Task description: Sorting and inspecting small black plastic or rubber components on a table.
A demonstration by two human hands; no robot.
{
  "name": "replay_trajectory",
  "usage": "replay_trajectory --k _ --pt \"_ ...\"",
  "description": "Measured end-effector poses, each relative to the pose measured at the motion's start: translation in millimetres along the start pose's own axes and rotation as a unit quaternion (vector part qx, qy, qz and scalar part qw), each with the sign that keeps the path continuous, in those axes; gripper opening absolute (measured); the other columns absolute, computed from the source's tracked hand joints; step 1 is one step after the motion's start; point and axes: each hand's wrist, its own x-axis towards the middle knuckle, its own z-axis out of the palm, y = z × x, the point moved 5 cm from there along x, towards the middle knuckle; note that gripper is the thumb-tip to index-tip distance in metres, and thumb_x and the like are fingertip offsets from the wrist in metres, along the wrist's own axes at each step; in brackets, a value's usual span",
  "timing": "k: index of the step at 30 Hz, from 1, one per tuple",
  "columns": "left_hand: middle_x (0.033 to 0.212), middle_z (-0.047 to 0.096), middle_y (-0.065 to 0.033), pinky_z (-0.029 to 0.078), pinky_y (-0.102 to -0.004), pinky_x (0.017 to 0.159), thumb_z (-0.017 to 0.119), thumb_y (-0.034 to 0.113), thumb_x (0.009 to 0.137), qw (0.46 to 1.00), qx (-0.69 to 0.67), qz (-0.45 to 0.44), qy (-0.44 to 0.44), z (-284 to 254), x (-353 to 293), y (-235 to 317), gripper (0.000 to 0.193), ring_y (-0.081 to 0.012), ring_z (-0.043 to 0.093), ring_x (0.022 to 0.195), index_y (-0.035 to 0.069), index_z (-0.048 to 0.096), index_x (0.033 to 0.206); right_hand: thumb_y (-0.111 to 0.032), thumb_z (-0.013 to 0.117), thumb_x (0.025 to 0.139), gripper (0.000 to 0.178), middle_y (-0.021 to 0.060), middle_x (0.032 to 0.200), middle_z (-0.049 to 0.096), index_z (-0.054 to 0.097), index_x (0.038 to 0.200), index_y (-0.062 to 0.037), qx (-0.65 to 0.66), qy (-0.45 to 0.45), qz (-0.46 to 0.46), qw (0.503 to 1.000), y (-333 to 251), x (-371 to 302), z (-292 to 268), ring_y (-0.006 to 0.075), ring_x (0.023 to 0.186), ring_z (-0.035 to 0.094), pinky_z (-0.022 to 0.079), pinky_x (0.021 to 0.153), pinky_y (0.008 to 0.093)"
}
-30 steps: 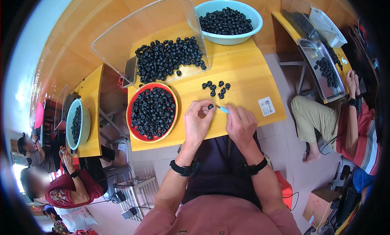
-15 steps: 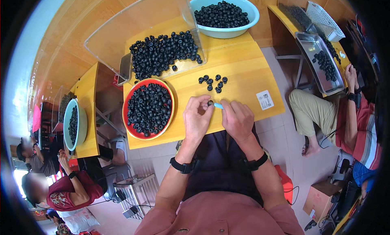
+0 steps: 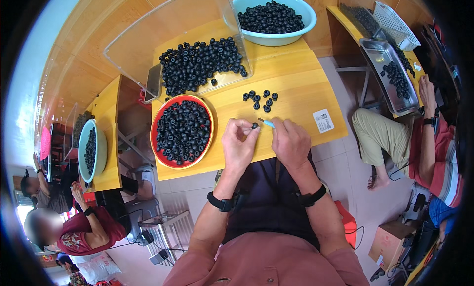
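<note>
Between the thumb and fingers of my left hand (image 3: 239, 142) is a small round black bead-like part (image 3: 255, 126). My right hand (image 3: 291, 143) is closed around a slim tool (image 3: 269, 123) with a light blue handle and a thin tip. That tip points left, a short way from the bead-like part. Just beyond my hands, several loose black parts of the same kind (image 3: 256, 106) lie on the yellow wooden table (image 3: 296, 78). Left of my left hand stands a red basin with a yellowish rim (image 3: 212, 125), full of such parts.
A clear plastic bin (image 3: 163, 34), tipped open toward me, holds a heap of black parts (image 3: 200, 63). Behind it on the right sits a light blue basin (image 3: 276, 40) of them. A white label (image 3: 323, 121) is at the table's right edge. Other people sit at tables on both sides.
The tool has drawn back to the right, so its tip now shows apart from the black bead-like part. My left hand still pinches that part in nearly the same place.
</note>
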Motion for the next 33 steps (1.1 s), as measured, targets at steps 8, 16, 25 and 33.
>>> replay_trajectory --k 8,16,25,33 --pt "0.103 0.065 -0.0067 0.054 -0.0256 0.078 0.080 -0.003 0.090 0.989 0.125 0.074 0.038 -16.9 -3.6 32.5 0.017 -0.0128 0.066 0.090 0.001 0.077 0.106 -0.011 0.069 0.089 0.008 0.0056 0.071 0.056 0.073 0.096 -0.0093 -0.008 0.030 -0.007 0.999 -2.5 -1.0 1.7 0.0267 0.064 0.063 0.051 0.059 0.0412" --pt "0.114 0.069 -0.0153 0.057 -0.0365 0.087 0.078 -0.007 0.084 0.885 0.382 0.205 0.168 -102.4 16.9 87.6 0.035 -0.0304 0.067 0.109 0.004 0.072 0.117 -0.010 0.073 0.087 0.018 0.0060 0.073 0.056 0.076 0.105 -0.0080 -0.018 0.038 -0.016 0.999 0.7 -4.7 -1.6 0.0263 0.063 0.062 0.048 0.058 0.0401" --pt "0.104 0.073 -0.0180 0.058 -0.0409 0.082 0.081 0.006 0.087 0.920 0.344 0.182 -0.053 -12.5 50.3 56.9 0.022 -0.0340 0.072 0.095 0.002 0.077 0.108 -0.010 0.072 0.088 0.017 0.0047 0.073 0.053 0.075 0.105 -0.0080 -0.001 0.076 -0.016 0.997 1.2 -7.4 -4.2 0.0246 0.064 0.060 0.048 0.059 0.0396" --pt "0.098 0.070 -0.0197 0.057 -0.0463 0.084 0.084 0.013 0.085 0.916 0.382 0.094 -0.083 10.5 64.2 32.8 0.029 -0.0387 0.070 0.093 0.000 0.075 0.109 -0.008 0.071 0.090 0.014 0.0043 0.072 0.052 0.074 0.104 -0.0083 0.009 0.084 -0.014 0.996 0.7 -5.2 -5.5 0.0230 0.065 0.060 0.044 0.059 0.0392"
